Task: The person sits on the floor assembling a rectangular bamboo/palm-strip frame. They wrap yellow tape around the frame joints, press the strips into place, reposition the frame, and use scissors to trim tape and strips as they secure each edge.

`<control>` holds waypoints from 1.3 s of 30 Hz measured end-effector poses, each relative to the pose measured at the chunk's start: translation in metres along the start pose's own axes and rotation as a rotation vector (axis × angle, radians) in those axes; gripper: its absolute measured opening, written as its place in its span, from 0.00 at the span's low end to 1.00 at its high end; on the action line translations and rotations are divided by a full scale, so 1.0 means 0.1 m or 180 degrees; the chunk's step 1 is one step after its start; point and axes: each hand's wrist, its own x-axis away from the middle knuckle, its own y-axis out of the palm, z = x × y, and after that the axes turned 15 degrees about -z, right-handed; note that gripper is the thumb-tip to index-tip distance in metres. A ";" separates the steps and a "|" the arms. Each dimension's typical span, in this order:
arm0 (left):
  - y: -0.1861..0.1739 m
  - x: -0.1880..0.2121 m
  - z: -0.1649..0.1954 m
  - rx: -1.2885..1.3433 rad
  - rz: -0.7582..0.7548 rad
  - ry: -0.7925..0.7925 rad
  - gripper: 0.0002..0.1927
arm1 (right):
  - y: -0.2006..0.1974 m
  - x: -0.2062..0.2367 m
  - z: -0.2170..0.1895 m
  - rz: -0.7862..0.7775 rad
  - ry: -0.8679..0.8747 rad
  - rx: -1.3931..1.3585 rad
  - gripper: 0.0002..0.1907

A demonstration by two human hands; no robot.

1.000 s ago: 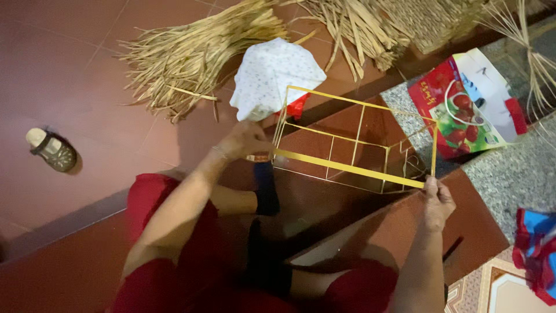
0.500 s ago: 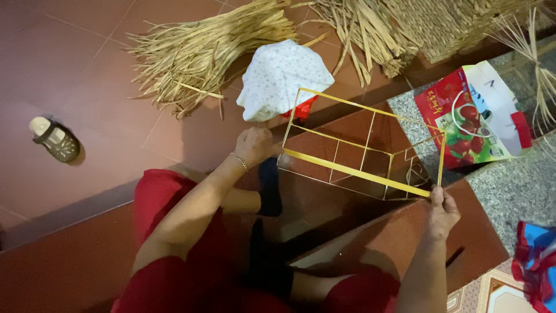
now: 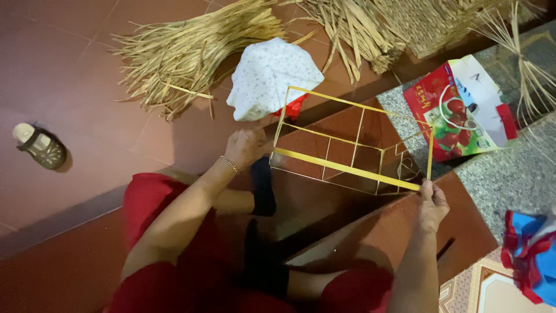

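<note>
Nearest the camera are the person's red-clothed knees, folded over the reddish tiled floor. Above them, both hands hold a yellow wire frame, a box-shaped skeleton of thin rods with a broader yellow strip along its near top edge. The left hand, with a thin bracelet at the wrist, is closed around the frame's left corner. The right hand pinches the frame's right corner, where the strip meets an upright rod; its fingers are closed tight on that corner. The frame hangs between the hands, slightly tilted, over a dark red-brown step.

Just beyond the left hand lies a white speckled cloth, covering something red. To the right of the frame, on a grey speckled stone ledge, lies a red and white plastic bag printed with fruit. At the right edge sits a blue and red bag.

Farther off, bundles of dried straw spread across the floor. Well to the left, a small sandal lies alone.
</note>
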 end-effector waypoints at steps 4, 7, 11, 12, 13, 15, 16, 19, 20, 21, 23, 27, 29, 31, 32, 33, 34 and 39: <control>0.08 0.08 0.03 -0.0347 0.0515 0.1043 0.08 | 0.11 0.00 0.04 0.0368 -0.0183 -0.0548 0.11; 0.15 0.13 0.04 -0.0740 0.0476 0.1536 0.15 | 0.20 0.02 0.05 0.1418 -0.0840 0.1331 0.18; 0.19 0.11 0.01 -0.1050 0.0376 0.1566 0.05 | 0.42 0.12 0.02 0.1553 -0.0413 -0.0108 0.21; 0.20 0.10 0.00 -0.1166 0.0291 0.1456 0.02 | 0.55 0.21 0.02 0.1347 -0.0148 -0.0817 0.18; 0.20 0.08 -0.01 -0.1030 0.0360 0.1520 0.06 | 0.65 0.25 0.00 0.1315 -0.0144 -0.1131 0.16; 0.22 0.04 0.00 -0.0753 0.0475 0.1637 0.13 | 0.84 0.31 -0.06 0.1204 -0.0188 -0.1564 0.14; 0.24 0.03 0.01 -0.0967 0.0444 0.1701 0.10 | 0.91 0.34 -0.08 0.1124 -0.0223 -0.1682 0.14; 0.26 0.01 0.06 -0.1450 0.0398 0.1873 0.04 | 1.09 0.40 -0.12 0.1021 0.0052 -0.1823 0.14; 0.26 0.02 0.08 -0.1513 0.0402 0.1922 0.03 | 1.13 0.38 -0.12 0.1005 0.0194 -0.1843 0.15; 0.25 0.04 0.10 -0.1573 0.0393 0.1967 0.03 | 1.16 0.35 -0.12 0.1075 0.0225 -0.1813 0.14; 0.24 0.07 0.14 -0.1542 0.0322 0.1915 0.02 | 1.19 0.29 -0.10 0.1218 0.0305 -0.1745 0.13; 0.20 0.11 0.23 -0.1586 0.0272 0.2094 0.04 | 1.18 0.16 -0.13 0.1220 0.0411 -0.1915 0.12; 0.21 0.14 0.25 -0.1466 0.0328 0.2103 0.08 | 1.19 0.15 -0.17 0.1072 0.0377 -0.1964 0.11; 0.25 0.18 0.26 -0.1444 0.0259 0.2034 0.09 | 1.25 0.18 -0.23 0.0875 0.0401 -0.1970 0.10; 0.29 0.19 0.27 -0.1485 0.0177 0.1975 0.07 | 1.30 0.20 -0.26 0.0777 0.0415 -0.1969 0.09; 0.32 0.20 0.28 -0.1526 0.0098 0.1912 0.05 | 1.38 0.24 -0.28 0.0807 0.0486 -0.1999 0.11; 0.37 0.21 0.29 -0.1388 0.0065 0.1887 0.04 | 1.47 0.27 -0.28 0.0833 0.0553 -0.2033 0.12; 0.47 0.27 0.30 -0.0989 -0.0070 0.1865 0.06 | 1.73 0.36 -0.24 0.0577 0.0589 -0.2008 0.11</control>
